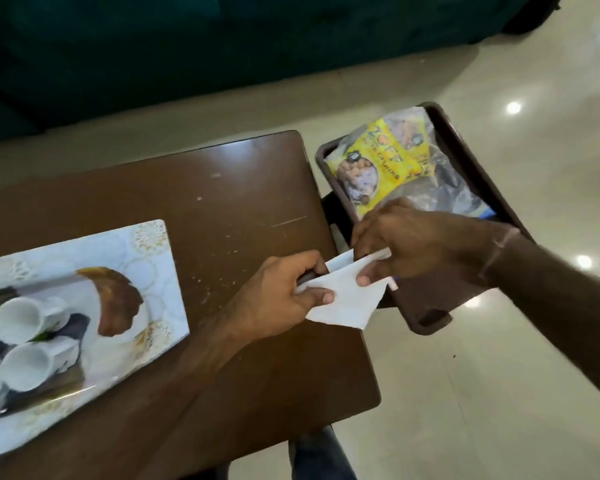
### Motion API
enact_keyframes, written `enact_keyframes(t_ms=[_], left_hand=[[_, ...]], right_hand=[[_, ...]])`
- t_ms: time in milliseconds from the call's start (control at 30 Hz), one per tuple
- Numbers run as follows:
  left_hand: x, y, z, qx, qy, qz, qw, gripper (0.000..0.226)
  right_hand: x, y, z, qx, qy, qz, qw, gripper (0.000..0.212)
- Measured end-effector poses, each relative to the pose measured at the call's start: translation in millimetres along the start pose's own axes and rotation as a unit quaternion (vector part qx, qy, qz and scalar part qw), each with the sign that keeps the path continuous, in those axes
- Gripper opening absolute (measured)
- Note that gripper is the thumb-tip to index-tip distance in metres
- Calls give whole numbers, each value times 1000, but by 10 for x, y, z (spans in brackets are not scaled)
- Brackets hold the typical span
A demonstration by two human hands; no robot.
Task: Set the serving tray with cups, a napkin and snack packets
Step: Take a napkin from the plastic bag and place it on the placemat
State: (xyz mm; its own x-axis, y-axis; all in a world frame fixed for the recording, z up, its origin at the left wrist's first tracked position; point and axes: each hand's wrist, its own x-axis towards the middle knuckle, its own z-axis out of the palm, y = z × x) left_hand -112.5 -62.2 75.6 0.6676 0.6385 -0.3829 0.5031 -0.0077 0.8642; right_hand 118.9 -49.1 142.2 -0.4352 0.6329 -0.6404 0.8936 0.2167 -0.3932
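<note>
Napkin (343,299) pinched between left hand (284,296) and right hand (420,240), held above right edge of surface (222,188). Serving tray (146,244) with cups (25,320) lies left, long axis left-right; left hand nearer. Snack packets (378,161) far right.

**Four cups, one napkin, two trays**

Four white cups (18,318) stood on one patterned tray (153,244). One brown tray (447,133) carried at least two snack packets (371,164). Two hands (281,296) shared one white napkin (343,303).
</note>
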Motion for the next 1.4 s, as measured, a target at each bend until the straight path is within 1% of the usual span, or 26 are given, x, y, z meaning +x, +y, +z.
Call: enact_keyframes(t_ms=[67, 100, 167, 233, 300, 400, 433, 500, 567, 633, 733, 767, 867, 900, 967, 1033, 1067, 1100, 1133, 1167, 1233, 1267, 1300, 1333, 1367, 1400], left_hand=[[-190, -142, -47, -39, 54, -56, 996, 18], [-293, -224, -73, -67, 87, -89, 990, 21], [-492, -404, -118, -118, 159, -151, 969, 32], [-673, -594, -164, -151, 218, -201, 943, 38], [-892, -834, -234, -195, 270, -237, 913, 30], [-1220, -1177, -317, -283, 341, -271, 855, 10], [-1332, -1282, -346, -306, 364, -285, 832, 8], [-1530, -1475, -395, -345, 407, -310, 787, 15], [-1690, -1634, -430, -365, 443, -334, 748, 24], [-1843, -1781, -449, -367, 473, -356, 717, 24], [-2027, -1978, -434, -339, 510, -396, 684, 24], [-2079, -2039, -430, -315, 521, -412, 678, 26], [-2187, -2173, -418, -193, 541, -448, 685, 36], [-2206, -2203, -416, -172, 549, -452, 682, 37], [-2233, -2257, -421, -168, 554, -461, 673, 41], [-2251, -2281, -433, -175, 550, -478, 663, 48], [-2259, -2275, -437, -177, 549, -477, 663, 51], [-2277, -2260, -436, -171, 552, -465, 671, 51], [-2304, -2230, -426, -151, 561, -434, 689, 47], [-2336, -2193, -408, -118, 567, -386, 718, 41], [-2397, -2107, -354, -24, 546, -275, 791, 27], [-2412, -2076, -325, 25, 514, -230, 826, 24], [-2412, -2071, -295, 65, 467, -200, 859, 30], [-2398, -2083, -269, 88, 412, -187, 887, 42], [-2384, -2101, -247, 102, 358, -188, 909, 55], [-2373, -2127, -226, 122, 314, -196, 921, 64]], right_hand=[[152, -153, -37, 101, -22, 16, 995, 16], [259, -231, -21, 127, -20, 24, 991, 18], [505, -395, 84, 162, 7, 31, 986, 22], [755, -546, 241, 241, 53, 48, 968, 26], [1020, -761, 403, 337, 89, 65, 935, 35], [1385, -1092, 622, 417, 118, 82, 898, 41], [1509, -1218, 685, 431, 125, 88, 890, 41], [1746, -1463, 805, 456, 143, 99, 873, 42], [1948, -1691, 934, 467, 160, 114, 862, 41], [2121, -1923, 1079, 453, 165, 131, 866, 42], [2289, -2210, 1272, 424, 178, 145, 876, 45], [2324, -2294, 1321, 417, 187, 147, 877, 45], [2408, -2478, 1435, 393, 205, 137, 886, 46], [2428, -2511, 1462, 381, 208, 132, 891, 46], [2467, -2567, 1494, 353, 211, 123, 903, 47], [2496, -2619, 1498, 324, 214, 123, 913, 53], [2495, -2650, 1496, 300, 221, 131, 919, 58], [2480, -2684, 1500, 253, 239, 137, 927, 62], [2449, -2727, 1504, 182, 267, 130, 937, 63], [2405, -2770, 1517, 103, 300, 104, 943, 61], [2310, -2842, 1577, -11, 340, -4, 940, 50], [2267, -2856, 1632, -51, 335, -69, 938, 43], [2233, -2856, 1700, -89, 310, -127, 938, 38], [2203, -2842, 1769, -125, 271, -167, 940, 38], [2179, -2817, 1834, -154, 225, -188, 943, 42], [2167, -2783, 1890, -176, 185, -195, 947, 47]])
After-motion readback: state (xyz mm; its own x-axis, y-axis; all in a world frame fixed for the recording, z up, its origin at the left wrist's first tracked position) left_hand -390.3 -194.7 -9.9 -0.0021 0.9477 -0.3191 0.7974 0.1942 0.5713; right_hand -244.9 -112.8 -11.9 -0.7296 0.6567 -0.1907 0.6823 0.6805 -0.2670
